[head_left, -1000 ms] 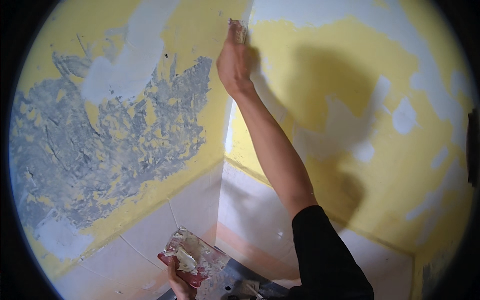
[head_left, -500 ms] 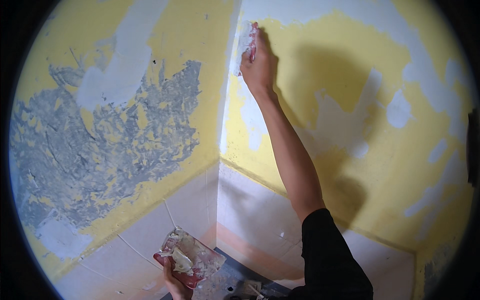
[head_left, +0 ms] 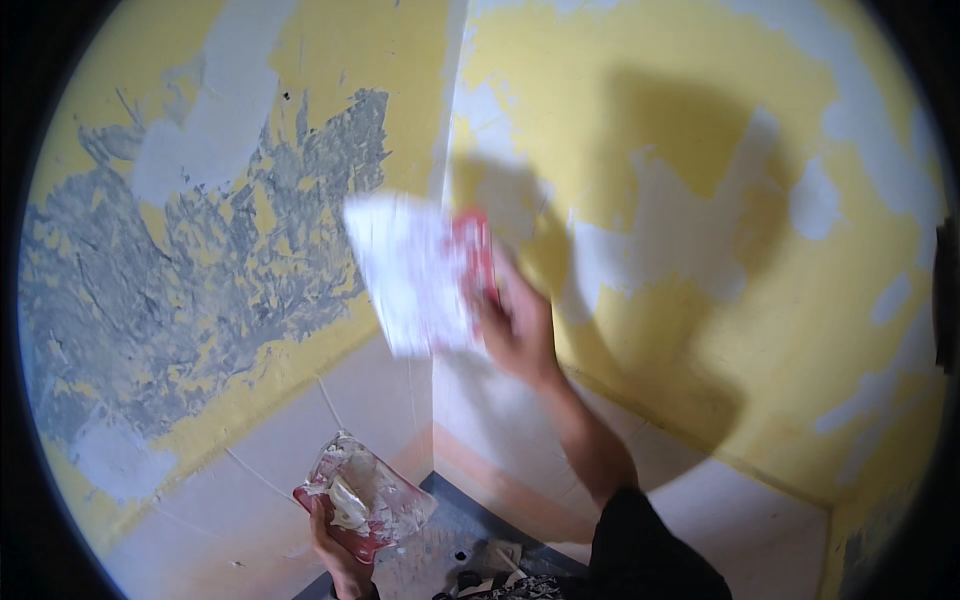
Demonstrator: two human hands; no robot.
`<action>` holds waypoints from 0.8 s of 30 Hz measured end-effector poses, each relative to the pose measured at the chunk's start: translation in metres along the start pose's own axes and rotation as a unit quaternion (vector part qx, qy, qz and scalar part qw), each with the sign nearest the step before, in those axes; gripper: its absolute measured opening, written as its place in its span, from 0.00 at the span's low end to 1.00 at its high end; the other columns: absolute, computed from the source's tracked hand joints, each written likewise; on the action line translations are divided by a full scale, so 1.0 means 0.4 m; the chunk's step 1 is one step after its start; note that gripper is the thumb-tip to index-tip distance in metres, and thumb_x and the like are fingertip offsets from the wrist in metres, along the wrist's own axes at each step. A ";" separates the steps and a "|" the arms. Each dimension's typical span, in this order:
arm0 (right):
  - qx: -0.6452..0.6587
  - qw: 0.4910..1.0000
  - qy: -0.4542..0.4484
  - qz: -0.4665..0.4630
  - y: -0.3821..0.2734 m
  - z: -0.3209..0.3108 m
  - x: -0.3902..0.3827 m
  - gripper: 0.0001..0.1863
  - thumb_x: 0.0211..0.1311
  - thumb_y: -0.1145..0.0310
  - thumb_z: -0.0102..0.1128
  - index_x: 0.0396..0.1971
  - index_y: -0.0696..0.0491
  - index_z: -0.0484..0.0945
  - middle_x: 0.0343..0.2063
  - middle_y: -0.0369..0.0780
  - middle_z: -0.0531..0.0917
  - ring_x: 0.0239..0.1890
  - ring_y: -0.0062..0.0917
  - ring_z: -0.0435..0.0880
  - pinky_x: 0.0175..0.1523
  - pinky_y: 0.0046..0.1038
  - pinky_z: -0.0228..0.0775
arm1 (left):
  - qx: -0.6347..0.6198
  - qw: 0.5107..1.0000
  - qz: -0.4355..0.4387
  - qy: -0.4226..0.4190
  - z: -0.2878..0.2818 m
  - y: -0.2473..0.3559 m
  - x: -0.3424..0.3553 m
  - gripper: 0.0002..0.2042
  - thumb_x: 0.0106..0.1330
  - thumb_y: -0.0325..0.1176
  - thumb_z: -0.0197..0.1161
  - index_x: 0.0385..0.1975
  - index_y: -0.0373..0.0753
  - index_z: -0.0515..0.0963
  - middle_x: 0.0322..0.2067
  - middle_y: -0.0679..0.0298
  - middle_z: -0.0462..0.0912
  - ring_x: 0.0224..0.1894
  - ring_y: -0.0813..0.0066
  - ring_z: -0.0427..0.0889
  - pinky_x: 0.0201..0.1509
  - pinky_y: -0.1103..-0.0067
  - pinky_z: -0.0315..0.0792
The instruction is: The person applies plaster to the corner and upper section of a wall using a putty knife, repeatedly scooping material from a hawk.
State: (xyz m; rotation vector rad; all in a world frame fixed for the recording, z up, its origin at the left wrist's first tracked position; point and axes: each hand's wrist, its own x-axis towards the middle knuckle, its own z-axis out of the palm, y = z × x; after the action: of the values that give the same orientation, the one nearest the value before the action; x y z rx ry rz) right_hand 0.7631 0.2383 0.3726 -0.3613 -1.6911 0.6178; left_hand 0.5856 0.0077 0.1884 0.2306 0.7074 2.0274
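Note:
In the middle of the view my right hand (head_left: 522, 328) grips the red back of a broad putty knife (head_left: 412, 278). Its pale blade is blurred by motion and held apart from the wall, in front of the corner. Low down, my left hand (head_left: 338, 548) is wrapped round the red edge of a second putty knife (head_left: 400, 502), tilted with its face up. A lump of whitish putty (head_left: 348, 505) lies on that face, and smears cover the rest. The yellow wall (head_left: 540, 110) on the right bears whitish filled patches, some along the corner.
The left wall has a large rough grey patch (head_left: 220, 270) amid yellow paint. Pale tiles (head_left: 250, 490) with a pinkish band run below both walls. Under my hands are the grey floor (head_left: 420, 555) and some small items, hard to make out.
My right hand has come down and back from the upper corner with its putty knife, turning the blade's face into view. My left hand has shifted slightly left with its putty knife.

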 end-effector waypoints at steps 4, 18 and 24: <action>-0.107 0.977 -0.169 -0.074 -0.021 -0.039 -0.305 0.26 0.62 0.80 0.58 0.61 0.55 0.73 0.50 0.43 0.84 0.27 0.26 0.86 0.24 0.25 0.73 | 0.008 1.000 0.004 -0.017 -0.055 -0.028 0.034 0.18 0.74 0.45 0.50 0.52 0.38 0.74 0.50 0.63 0.80 0.53 0.67 0.79 0.57 0.68 0.73; -0.235 0.933 -0.270 -0.037 0.060 -0.180 -0.501 0.16 0.63 0.77 0.55 0.50 0.50 0.81 0.50 0.40 0.84 0.44 0.35 0.88 0.45 0.34 0.84 | 0.020 0.997 -0.066 0.028 0.041 0.016 0.075 0.19 0.76 0.41 0.48 0.58 0.34 0.71 0.50 0.59 0.81 0.48 0.66 0.84 0.41 0.71 0.84; 0.003 0.962 -0.172 0.210 -0.014 -0.167 -0.290 0.26 0.67 0.80 0.54 0.64 0.66 0.65 0.53 0.47 0.81 0.52 0.23 0.80 0.58 0.25 0.71 | 0.029 0.997 -0.066 -0.032 0.014 0.091 0.085 0.19 0.75 0.38 0.48 0.53 0.28 0.73 0.49 0.54 0.81 0.47 0.65 0.83 0.52 0.71 0.79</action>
State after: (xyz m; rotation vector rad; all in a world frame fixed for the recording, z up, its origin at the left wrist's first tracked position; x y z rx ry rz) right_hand 0.8532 0.1830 0.2905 -0.6470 -1.9588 1.0456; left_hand 0.5433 0.0242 0.2097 0.2755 0.7231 1.8678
